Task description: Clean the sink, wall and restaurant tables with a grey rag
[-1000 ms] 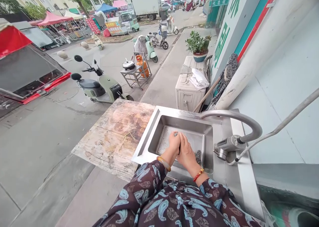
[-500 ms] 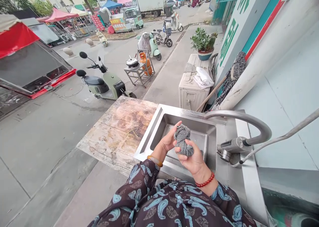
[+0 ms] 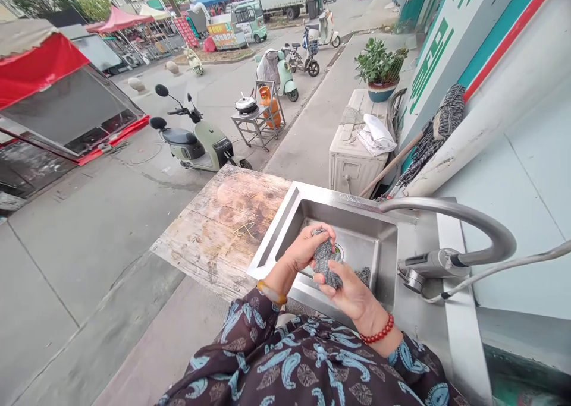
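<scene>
Over the steel sink (image 3: 348,201) I hold a twisted, wadded grey knitted cloth (image 3: 325,256) in both hands. My left hand (image 3: 307,245) is closed round its upper end, with the fingers curled over the top. Round the lower end wraps my right hand (image 3: 345,290), its thumb lying across the cloth. Fingers hide part of the wad. Behind my right hand, a piece of similar grey material (image 3: 364,274) shows low in the sink; I cannot tell whether it joins the cloth. A drain shows partly behind the cloth.
A curved tap (image 3: 446,207) rises at the sink's right, with a grey hose (image 3: 504,269) beside it. Left of the sink is a worn wooden board (image 3: 214,216) with a yellow string (image 3: 245,230). A mop (image 3: 419,138) leans near the wall; a scooter (image 3: 205,141) stands beyond the board.
My left hand has gone from fingers extended beside the cloth to curled over its top. The cloth looks more bunched. The view has shifted slightly, and more grey material shows in the sink.
</scene>
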`<state>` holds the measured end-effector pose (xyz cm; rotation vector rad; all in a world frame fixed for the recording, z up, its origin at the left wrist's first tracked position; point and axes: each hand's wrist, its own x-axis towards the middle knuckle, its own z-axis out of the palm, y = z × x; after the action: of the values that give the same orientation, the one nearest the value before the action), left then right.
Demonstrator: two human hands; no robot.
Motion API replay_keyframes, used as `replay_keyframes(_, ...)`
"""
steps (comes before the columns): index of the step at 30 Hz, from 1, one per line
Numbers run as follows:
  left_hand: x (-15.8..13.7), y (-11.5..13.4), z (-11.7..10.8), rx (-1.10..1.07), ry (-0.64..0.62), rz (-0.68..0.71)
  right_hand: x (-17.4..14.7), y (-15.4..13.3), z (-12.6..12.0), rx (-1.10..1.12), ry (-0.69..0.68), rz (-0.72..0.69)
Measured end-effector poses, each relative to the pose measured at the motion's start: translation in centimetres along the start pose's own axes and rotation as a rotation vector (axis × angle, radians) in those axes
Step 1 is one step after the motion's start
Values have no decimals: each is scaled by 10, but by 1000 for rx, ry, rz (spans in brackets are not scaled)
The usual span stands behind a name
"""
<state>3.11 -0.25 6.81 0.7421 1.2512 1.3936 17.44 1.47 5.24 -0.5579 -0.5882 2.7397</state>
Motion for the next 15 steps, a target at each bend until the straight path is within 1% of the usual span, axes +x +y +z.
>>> replay_keyframes(2,3,-10,2,82,47,11,6,4,-4,-214,68,1)
replay_keyframes(6,14,-33,0,342,174,104,31,18,-23,-594,246,-4)
replay_keyframes(7,17,-39,-1,421,215,121,39,22,-30,-677,284,-26)
replay_keyframes(9,23,-50,-4,544,296,139,53,28,-43,-846,336,-116)
replay_keyframes(11,27,-61,-7,603,362,132,66,33,-55,-1070,367,-219)
replay_keyframes(12,29,-66,-9,609,388,120,71,35,-61,-1181,375,-249)
replay_keyframes(14,32,-75,-12,609,439,92,79,38,-69,-1345,392,-253)
replay_keyframes(15,33,-80,-14,606,468,75,82,39,-71,-1388,401,-242)
